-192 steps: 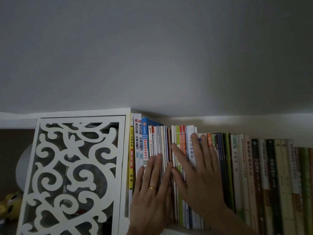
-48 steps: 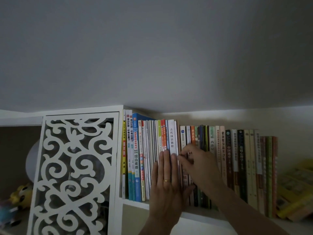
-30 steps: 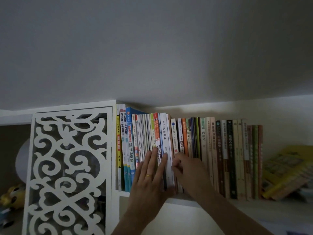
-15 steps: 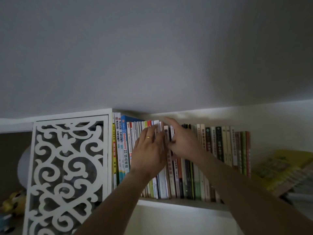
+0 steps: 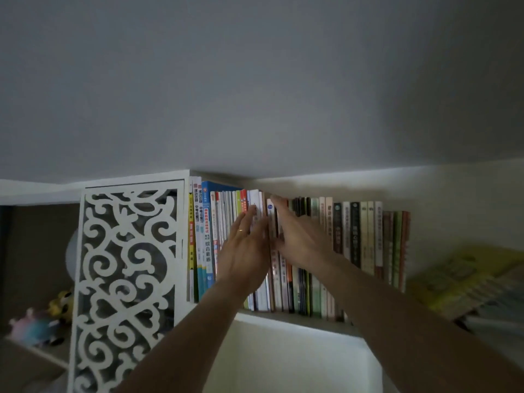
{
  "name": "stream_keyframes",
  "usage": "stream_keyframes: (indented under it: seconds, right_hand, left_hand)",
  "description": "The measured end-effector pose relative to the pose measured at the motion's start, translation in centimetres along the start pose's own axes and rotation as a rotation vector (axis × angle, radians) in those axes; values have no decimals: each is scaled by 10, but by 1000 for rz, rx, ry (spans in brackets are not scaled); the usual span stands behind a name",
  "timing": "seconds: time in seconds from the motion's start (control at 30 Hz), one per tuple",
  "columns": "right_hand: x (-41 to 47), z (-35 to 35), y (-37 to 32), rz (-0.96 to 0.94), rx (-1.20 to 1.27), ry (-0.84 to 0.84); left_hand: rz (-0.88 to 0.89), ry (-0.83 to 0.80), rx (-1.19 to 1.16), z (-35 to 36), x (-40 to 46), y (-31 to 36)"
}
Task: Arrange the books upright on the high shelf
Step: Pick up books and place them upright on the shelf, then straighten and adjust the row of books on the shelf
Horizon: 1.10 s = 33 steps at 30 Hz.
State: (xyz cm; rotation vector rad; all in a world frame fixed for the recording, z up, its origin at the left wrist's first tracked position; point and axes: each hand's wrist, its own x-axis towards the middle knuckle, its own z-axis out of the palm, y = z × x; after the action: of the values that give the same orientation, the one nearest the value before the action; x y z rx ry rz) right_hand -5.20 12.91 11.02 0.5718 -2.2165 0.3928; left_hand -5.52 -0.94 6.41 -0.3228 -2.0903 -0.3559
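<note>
Right of the white fretwork panel [image 5: 127, 279], the row of books [image 5: 354, 239] stands upright on the high shelf [image 5: 297, 319], under the ceiling. Our left hand [image 5: 246, 251], ring on one finger, lies flat on the spines nearest the panel, fingers straight and close together, gripping nothing. Just right of it, away from the panel, our right hand [image 5: 297, 239] presses the next spines with straight fingers, tips at the books' top edge. Far from the panel, yellow books [image 5: 465, 279] lie slanted and blurred. Left of the panel sit small toys [image 5: 42, 321].
</note>
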Motion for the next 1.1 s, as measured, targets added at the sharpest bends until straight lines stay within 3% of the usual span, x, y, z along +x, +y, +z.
stream_keyframes:
  seconds: [0.23, 0.4, 0.53, 0.63, 0.73, 0.8, 0.87, 1.0, 1.1]
  right_hand:
    - [-103, -51, 52, -49, -133, 142]
    - [-159, -96, 121, 24, -450, 328]
    - [-217, -144, 189, 249, -567, 428]
    - [-256, -177, 224, 553, -624, 446]
    - [-271, -202, 249, 994, -327, 188]
    - [-272, -207, 266, 1151, -74, 10]
    - [-266, -203, 275, 1126, 119, -40]
    - [-252, -194, 284, 1055, 310, 53]
    - [-239, -187, 286, 1047, 423, 123]
  left_hand:
    - [96, 130, -112, 15, -39, 99]
    - [260, 129, -169, 35, -47, 193]
    - [373, 61, -165, 52, -62, 262]
    - [374, -6, -181, 68, -73, 298]
    - [327, -93, -98, 83, -78, 315]
    - [330, -101, 12, 90, -77, 317]
    - [343, -92, 98, 97, -73, 313]
    - [311, -273, 39, 109, -66, 304]
    - [288, -239, 52, 114, -64, 302]
